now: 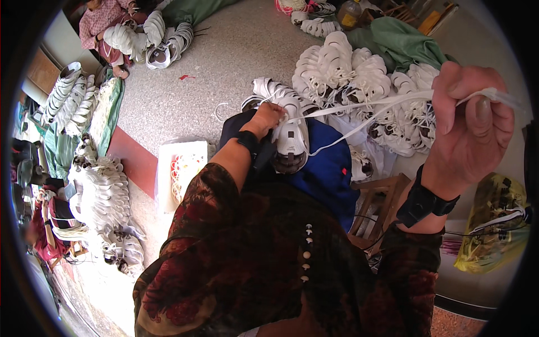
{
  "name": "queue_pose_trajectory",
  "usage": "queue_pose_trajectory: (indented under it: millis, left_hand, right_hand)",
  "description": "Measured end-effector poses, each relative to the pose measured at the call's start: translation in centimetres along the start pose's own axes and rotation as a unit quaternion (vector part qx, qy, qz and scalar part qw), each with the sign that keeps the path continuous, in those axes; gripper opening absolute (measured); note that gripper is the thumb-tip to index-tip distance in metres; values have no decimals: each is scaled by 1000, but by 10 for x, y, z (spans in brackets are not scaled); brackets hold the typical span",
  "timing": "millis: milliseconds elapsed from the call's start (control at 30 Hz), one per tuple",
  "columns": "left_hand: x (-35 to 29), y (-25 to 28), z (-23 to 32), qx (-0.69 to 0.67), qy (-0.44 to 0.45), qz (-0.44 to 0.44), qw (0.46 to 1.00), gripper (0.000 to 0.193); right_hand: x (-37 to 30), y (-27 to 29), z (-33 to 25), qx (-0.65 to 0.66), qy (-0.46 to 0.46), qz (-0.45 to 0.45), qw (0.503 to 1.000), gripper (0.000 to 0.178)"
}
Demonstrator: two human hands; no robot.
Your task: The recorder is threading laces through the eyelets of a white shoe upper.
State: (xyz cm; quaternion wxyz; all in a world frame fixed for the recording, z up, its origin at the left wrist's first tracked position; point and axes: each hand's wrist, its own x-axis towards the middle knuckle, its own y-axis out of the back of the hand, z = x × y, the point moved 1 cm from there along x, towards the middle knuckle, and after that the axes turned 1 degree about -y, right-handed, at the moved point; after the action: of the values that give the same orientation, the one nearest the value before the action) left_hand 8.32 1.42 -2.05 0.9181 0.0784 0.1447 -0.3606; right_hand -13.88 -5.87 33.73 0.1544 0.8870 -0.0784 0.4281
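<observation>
A white shoe upper [292, 137] with a dark lining rests on the blue cloth [325, 163] over my lap. The fingers of my left hand [265, 119] are closed on its left edge, near the lace holes. Raised high at the right, my right hand [474, 121] is closed around a white shoelace [370, 105]. The lace stretches from the upper to that hand, and one strand sags in a loop below. More nested white shoe uppers [273, 90] lie just beyond the one I hold.
Heaped white uppers [342, 67] fill the far right beside green sacking [401, 39]. A white box [163, 180] of coloured loops stands on the floor at my left. A wooden stool [384, 196] and yellow bag [494, 224] are at the right. Other people [48, 236] sit at the left.
</observation>
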Motion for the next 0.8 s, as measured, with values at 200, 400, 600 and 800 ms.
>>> queue_pose_trajectory:
  millis: [200, 400, 600, 800]
  left_hand:
    - [-10, 0, 22, 37, 50, -48, 997, 14]
    - [0, -5, -3, 217, -146, 57, 964, 12]
    - [-11, -11, 3, 315, -229, 191, 901, 14]
    - [-8, -7, -2, 280, -158, 239, 916, 12]
  right_hand:
    - [-3, 4, -4, -37, -5, 6, 999, 24]
    - [-3, 0, -4, -50, -5, 5, 999, 27]
    - [-3, -3, -7, -69, 3, 6, 998, 28]
    - [-3, -1, -9, -70, 6, -4, 998, 26]
